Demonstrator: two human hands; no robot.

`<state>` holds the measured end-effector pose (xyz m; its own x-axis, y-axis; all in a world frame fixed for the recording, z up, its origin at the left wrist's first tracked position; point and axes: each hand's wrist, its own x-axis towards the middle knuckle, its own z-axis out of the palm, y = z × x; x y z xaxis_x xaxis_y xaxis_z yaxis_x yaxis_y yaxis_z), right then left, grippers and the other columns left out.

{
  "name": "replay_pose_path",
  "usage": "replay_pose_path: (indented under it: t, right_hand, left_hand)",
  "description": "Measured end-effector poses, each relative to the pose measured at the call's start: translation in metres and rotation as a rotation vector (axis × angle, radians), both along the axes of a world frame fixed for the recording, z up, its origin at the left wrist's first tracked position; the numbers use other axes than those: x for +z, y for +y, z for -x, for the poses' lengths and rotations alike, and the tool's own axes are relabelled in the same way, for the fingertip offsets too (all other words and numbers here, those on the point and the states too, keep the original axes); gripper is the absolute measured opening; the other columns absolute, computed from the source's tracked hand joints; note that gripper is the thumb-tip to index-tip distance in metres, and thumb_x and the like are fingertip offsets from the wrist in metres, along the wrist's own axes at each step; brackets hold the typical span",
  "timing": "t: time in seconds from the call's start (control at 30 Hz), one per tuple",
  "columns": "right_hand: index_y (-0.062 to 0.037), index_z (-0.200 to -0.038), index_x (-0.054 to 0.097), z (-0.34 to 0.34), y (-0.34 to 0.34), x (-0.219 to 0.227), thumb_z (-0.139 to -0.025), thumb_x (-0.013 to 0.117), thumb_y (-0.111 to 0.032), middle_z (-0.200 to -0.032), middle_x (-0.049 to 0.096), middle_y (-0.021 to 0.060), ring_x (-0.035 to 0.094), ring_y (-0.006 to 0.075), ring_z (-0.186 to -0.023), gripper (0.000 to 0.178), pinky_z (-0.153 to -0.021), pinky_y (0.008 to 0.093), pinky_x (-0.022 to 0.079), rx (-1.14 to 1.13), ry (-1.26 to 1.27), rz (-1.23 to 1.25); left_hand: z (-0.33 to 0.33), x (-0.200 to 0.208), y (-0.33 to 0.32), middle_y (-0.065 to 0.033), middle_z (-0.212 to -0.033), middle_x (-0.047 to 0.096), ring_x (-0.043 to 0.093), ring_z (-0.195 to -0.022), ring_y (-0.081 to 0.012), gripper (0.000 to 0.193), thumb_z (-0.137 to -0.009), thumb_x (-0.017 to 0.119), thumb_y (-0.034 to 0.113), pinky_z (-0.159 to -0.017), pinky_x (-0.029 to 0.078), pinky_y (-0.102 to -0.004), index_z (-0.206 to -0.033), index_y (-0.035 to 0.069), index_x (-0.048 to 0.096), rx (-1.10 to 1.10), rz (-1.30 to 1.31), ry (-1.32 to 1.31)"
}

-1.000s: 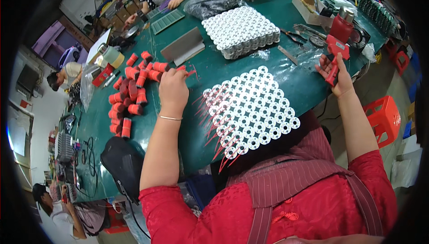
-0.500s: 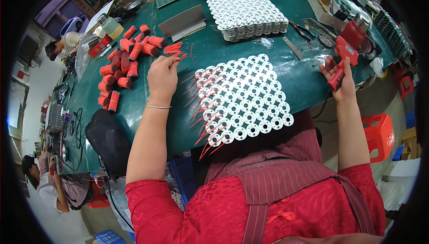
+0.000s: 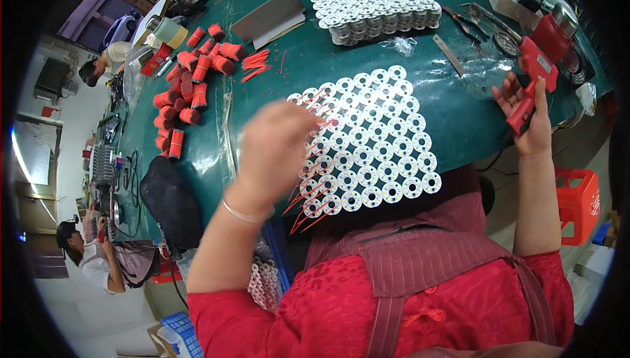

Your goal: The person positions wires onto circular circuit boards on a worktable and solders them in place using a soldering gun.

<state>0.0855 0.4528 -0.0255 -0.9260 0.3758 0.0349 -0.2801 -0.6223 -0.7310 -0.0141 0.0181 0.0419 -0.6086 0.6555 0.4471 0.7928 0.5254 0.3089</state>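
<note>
My left hand (image 3: 279, 145), blurred by motion, is over the left side of a panel of round white circuit boards (image 3: 373, 136). Its bunched fingertips have short red wires (image 3: 324, 122) at them; how many is not clear. More red wires (image 3: 308, 190) lie along the panel's left columns, with ends sticking out past the edge. At the right my right hand (image 3: 528, 112) holds a red gun-shaped hand tool (image 3: 523, 112) by its handle, fingers partly uncurled. A loose pile of cut red wires (image 3: 256, 64) lies beyond my left hand.
Red wire bundles (image 3: 190, 79) cover the table's left part. A stack of similar panels (image 3: 374, 3) stands at the back, near pliers (image 3: 462, 23) and a flat metal strip (image 3: 448, 55). A bent cardboard piece (image 3: 269, 17) and black cloth-like object (image 3: 169, 194) flank the left side.
My left hand has moved from the cut wire pile toward me and right, over the panel's left columns. The right hand still holds the red tool. The whole view has shifted slightly.
</note>
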Motion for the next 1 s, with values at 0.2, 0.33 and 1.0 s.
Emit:
replay_pose_path:
  t: [0.2, 0.33, 1.0]
  right_hand:
    - [-0.0019, -0.138, 0.044, 0.002, -0.001, -0.002, -0.102, 0.051, -0.042, -0.117, 0.06, 0.017, 0.06, 0.025, -0.11, 0.055, -0.106, 0.0508, 0.046, 0.056, 0.057, 0.012]
    - [-0.0046, -0.141, 0.043, 0.004, -0.002, -0.001, -0.101, 0.052, -0.043, -0.116, 0.06, 0.0159, 0.06, 0.0238, -0.108, 0.056, -0.106, 0.0504, 0.046, 0.003, 0.007, 0.008]
    - [-0.0055, -0.138, 0.046, 0.001, -0.014, 0.006, -0.099, 0.057, -0.042, -0.113, 0.062, 0.0156, 0.062, 0.0241, -0.105, 0.055, -0.102, 0.0489, 0.05, -0.08, -0.012, -0.024]
  left_hand:
    - [-0.075, -0.023, 0.045, -0.0153, -0.082, 0.06, 0.066, -0.094, -0.0336, 0.019, -0.073, 0.068, -0.004, -0.079, 0.053, -0.0422, -0.09, 0.004, 0.068, -0.243, 0.004, -0.159]
    - [-0.079, -0.024, 0.044, -0.0145, -0.083, 0.061, 0.065, -0.102, -0.0363, 0.016, -0.076, 0.069, -0.001, -0.093, 0.052, -0.0466, -0.091, 0.003, 0.068, -0.213, -0.002, -0.159]
    - [0.082, 0.013, 0.066, -0.0003, -0.096, 0.069, 0.062, -0.095, -0.0123, 0.015, -0.091, 0.066, 0.014, -0.085, 0.047, -0.0292, -0.103, 0.006, 0.071, 0.048, -0.497, -0.86]
